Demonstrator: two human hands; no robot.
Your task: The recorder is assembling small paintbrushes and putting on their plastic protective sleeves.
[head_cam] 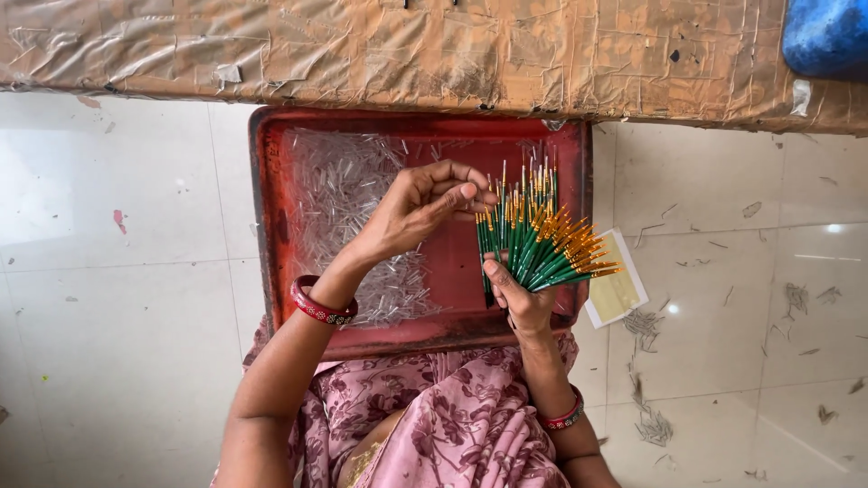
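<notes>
My right hand [523, 303] grips a fanned bunch of thin green paint brushes [538, 239] with gold ferrules, tips pointing up and to the right. My left hand [420, 208] reaches across from the left, its fingertips pinched at the top left of the bunch, touching one brush tip. Both hands hover over a red tray [271, 226] resting on my lap. A pile of small clear plastic tubes [339, 194] covers the tray's left half. Red bangles circle both wrists.
A tape-covered brown board [407, 54] runs along the top. A small yellow packet [617, 289] lies on the white tiled floor right of the tray, with scattered debris [646, 370]. A blue object [827, 36] sits top right.
</notes>
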